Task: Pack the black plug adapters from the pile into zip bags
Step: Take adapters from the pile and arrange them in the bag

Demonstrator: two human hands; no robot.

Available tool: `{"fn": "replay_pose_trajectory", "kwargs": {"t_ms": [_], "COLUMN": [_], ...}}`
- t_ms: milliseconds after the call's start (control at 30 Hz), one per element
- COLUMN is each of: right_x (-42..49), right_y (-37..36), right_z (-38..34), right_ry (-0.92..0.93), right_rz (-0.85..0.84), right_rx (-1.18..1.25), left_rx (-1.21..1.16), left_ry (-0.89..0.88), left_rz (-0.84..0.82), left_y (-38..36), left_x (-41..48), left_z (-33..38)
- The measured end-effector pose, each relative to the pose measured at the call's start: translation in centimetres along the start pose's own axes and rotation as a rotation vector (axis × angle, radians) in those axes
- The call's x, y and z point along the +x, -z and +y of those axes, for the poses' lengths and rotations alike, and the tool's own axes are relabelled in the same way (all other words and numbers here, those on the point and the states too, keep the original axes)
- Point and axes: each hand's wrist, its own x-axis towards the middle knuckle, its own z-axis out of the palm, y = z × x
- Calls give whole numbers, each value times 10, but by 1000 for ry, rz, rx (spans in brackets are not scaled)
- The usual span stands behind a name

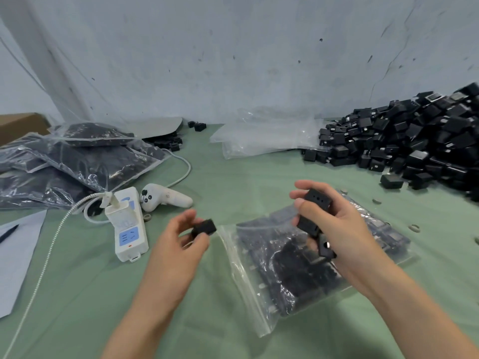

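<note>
Honestly, you're only partway, with a big pile (pixel 414 141) to go.
Your left hand (pixel 181 239) pinches one adapter (pixel 205 228), and your right hand (pixel 337 229) grips several adapters (pixel 314 213) over the part-full bag (pixel 280 281) on the desk (pixel 233 177). Filled bags (pixel 77 156) sit far left, with empty bags (pixel 259 138) beside the pile.

wall (pixel 233 47): pale grey, scuffed | table (pixel 77 281): green cloth cover | light: even, soft

Black adapters (pixel 414 141) piled far right, part-filled zip bag (pixel 272 278) centre
</note>
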Motion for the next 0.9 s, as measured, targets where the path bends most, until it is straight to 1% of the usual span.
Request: {"fn": "replay_pose_trajectory", "kwargs": {"t_ms": [67,133,200,267,333,433,533,633,767,833,900], "right_x": [3,6,8,10,11,12,13,13,13,14,14], "right_y": [6,12,16,20,23,24,23,23,23,23,24], "right_z": [-1,0,1,1,3,5,7,7,9,9,9], "right_ry": [-19,-27,-35,-41,-42,-44,-49,-46,-46,-45,-43], "right_rz": [52,91,109,122,142,168,166,159,164,160,159], "right_rx": [31,51,68,73,74,82,83,80,76,77,79], "left_rx": [97,143,200,239,178,37,-50,-65,-84,-93,-166], "left_ry": [34,57,43,2,-5,36,47,27,15,31,98], "left_rz": [-39,-108,-149,-143,-144,-172,-160,-167,-215,-172,-104], "left_y": [9,10,9,6,1,-13,-29,-42,-48,-46,-44], "left_x": [-2,-5,-9,-10,-11,-10,-12,-15,-21,-22,-21], "left_z": [-8,-14,-20,-25,-26,-25,-28,-28,-26,-26,-28]}}
